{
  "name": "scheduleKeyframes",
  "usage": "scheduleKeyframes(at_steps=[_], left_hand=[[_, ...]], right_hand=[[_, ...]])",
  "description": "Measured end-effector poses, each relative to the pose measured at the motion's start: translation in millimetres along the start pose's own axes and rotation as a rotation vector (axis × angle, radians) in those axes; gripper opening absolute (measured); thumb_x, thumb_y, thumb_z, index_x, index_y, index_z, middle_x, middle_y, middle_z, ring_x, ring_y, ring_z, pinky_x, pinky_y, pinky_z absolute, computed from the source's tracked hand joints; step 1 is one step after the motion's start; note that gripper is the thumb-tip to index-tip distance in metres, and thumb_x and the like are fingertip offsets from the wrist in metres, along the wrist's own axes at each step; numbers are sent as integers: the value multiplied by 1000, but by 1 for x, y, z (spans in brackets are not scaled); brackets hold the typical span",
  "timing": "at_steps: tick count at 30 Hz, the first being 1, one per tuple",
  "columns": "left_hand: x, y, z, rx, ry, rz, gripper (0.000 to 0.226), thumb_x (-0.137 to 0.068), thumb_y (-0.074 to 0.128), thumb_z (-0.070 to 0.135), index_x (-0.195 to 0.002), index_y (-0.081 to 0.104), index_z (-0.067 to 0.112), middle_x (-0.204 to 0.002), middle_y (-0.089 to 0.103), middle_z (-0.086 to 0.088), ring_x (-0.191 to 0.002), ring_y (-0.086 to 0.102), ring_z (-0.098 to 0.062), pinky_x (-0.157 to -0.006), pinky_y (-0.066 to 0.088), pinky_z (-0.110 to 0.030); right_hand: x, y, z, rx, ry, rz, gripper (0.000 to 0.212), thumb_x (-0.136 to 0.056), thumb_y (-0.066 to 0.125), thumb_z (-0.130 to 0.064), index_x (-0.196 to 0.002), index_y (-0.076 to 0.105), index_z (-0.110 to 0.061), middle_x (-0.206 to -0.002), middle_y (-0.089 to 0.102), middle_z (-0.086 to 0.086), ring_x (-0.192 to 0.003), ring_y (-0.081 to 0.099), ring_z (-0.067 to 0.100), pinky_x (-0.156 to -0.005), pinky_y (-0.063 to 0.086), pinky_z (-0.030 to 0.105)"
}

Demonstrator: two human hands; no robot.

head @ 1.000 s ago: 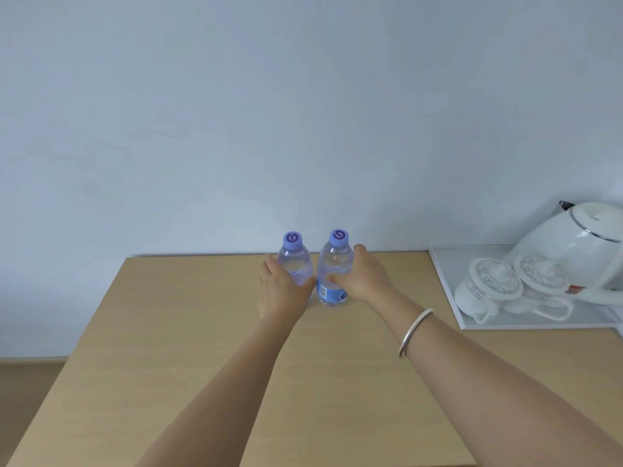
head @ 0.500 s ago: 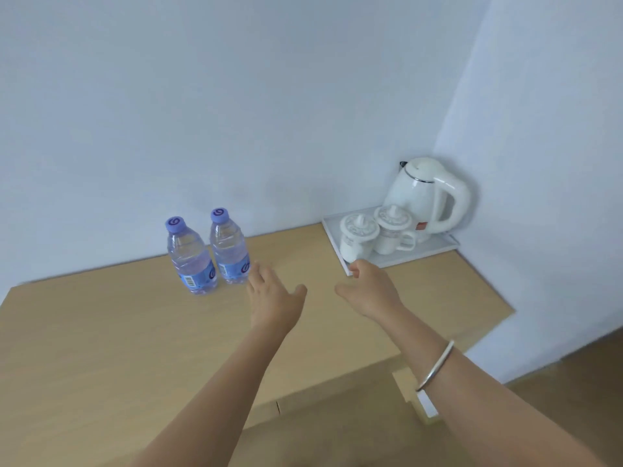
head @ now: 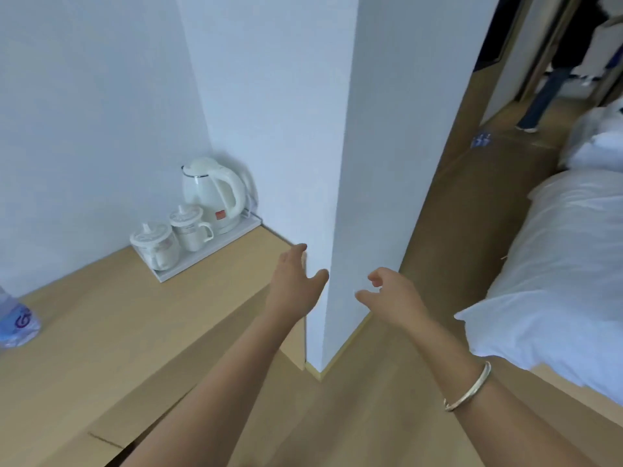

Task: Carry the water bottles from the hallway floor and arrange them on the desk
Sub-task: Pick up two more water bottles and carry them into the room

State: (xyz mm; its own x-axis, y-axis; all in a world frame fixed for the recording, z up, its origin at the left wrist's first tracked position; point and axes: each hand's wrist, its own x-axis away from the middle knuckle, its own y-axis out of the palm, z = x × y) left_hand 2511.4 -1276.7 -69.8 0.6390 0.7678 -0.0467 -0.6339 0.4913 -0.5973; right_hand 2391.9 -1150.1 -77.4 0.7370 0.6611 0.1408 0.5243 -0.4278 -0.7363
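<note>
One clear water bottle [head: 15, 323] with a blue label stands on the wooden desk [head: 101, 332], cut off by the left edge of the view. Far down the hallway, several more bottles [head: 481, 141] sit together on the floor. My left hand [head: 296, 284] hangs in the air above the desk's right end, fingers straight and empty. My right hand [head: 391, 296] is raised beyond the wall corner, fingers loosely spread, holding nothing.
A white tray [head: 199, 261] with a kettle [head: 212, 193] and two lidded cups [head: 175, 237] fills the desk's back corner. A white wall pillar [head: 337, 163] juts out ahead. A bed [head: 556, 274] with white bedding lies right. A person's legs [head: 542, 96] stand in the far doorway.
Both hands let go of the two bottles and drew back from them. My view swung right, from the desk toward the wall corner and hallway.
</note>
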Motion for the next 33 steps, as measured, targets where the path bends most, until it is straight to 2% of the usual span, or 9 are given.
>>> scheduleKeyframes(at_steps=[2, 7, 12, 16, 21, 24, 25, 28, 33], left_hand=[[-5, 28, 28, -30, 66, -71, 55, -86, 58, 35, -136, 40, 20, -137, 47, 3, -114, 51, -14, -90, 39, -26], [-21, 86, 89, -82, 209, -199, 44, -86, 60, 33, -127, 50, 21, -121, 56, 5, -100, 52, -11, -84, 41, -26], [-41, 130, 133, -112, 296, -277, 41, -86, 60, 31, -125, 52, 21, -120, 57, 4, -105, 55, -15, -92, 45, -30], [-69, 172, 158, -161, 357, -317, 39, -87, 58, 34, -124, 52, 22, -123, 57, 6, -103, 53, -11, -91, 44, -28], [-120, 225, 184, -209, 401, -389, 39, -88, 55, 37, -125, 51, 24, -128, 55, 7, -112, 53, -13, -90, 41, -25], [-162, 255, 206, -220, 439, -415, 38, -89, 54, 38, -124, 51, 23, -127, 55, 7, -110, 53, -12, -87, 40, -23], [-177, 264, 215, -219, 446, -429, 37, -90, 54, 37, -124, 50, 23, -127, 55, 6, -110, 53, -13, -87, 42, -24], [-221, 288, 239, -263, 456, -513, 38, -90, 53, 38, -124, 50, 22, -125, 55, 4, -112, 54, -15, -92, 45, -28], [-285, 325, 269, -358, 483, -613, 34, -91, 52, 37, -121, 51, 21, -122, 56, 3, -107, 55, -15, -91, 46, -29]], right_hand=[[9, -34, 34, -4, 52, 79, 51, -84, 59, -38, -129, 49, -16, -129, 53, -2, -112, 52, 14, -83, 40, 26], [28, -101, 108, -50, 179, 252, 41, -84, 61, -40, -118, 55, -18, -115, 57, -3, -95, 51, 11, -78, 40, 25], [24, -139, 154, -101, 260, 331, 44, -84, 60, -38, -122, 55, -16, -121, 57, -2, -99, 49, 11, -80, 37, 24], [2, -158, 180, -118, 301, 352, 43, -86, 59, -38, -123, 54, -17, -124, 56, -3, -110, 52, 14, -80, 35, 23], [-50, -188, 203, -122, 326, 366, 41, -86, 58, -37, -122, 54, -18, -124, 55, -3, -104, 50, 10, -81, 35, 22], [-97, -214, 210, -93, 326, 375, 40, -87, 57, -38, -122, 53, -20, -125, 55, -5, -90, 51, 4, -67, 37, 14], [-113, -222, 212, -81, 327, 378, 40, -87, 56, -38, -123, 53, -20, -126, 54, -5, -94, 51, 6, -68, 37, 14], [-158, -246, 222, -40, 346, 380, 41, -89, 55, -38, -124, 51, -19, -129, 54, -4, -112, 50, 12, -83, 35, 21], [-222, -277, 241, 1, 367, 412, 39, -89, 53, -39, -123, 52, -19, -128, 55, -5, -114, 51, 12, -84, 35, 22]])
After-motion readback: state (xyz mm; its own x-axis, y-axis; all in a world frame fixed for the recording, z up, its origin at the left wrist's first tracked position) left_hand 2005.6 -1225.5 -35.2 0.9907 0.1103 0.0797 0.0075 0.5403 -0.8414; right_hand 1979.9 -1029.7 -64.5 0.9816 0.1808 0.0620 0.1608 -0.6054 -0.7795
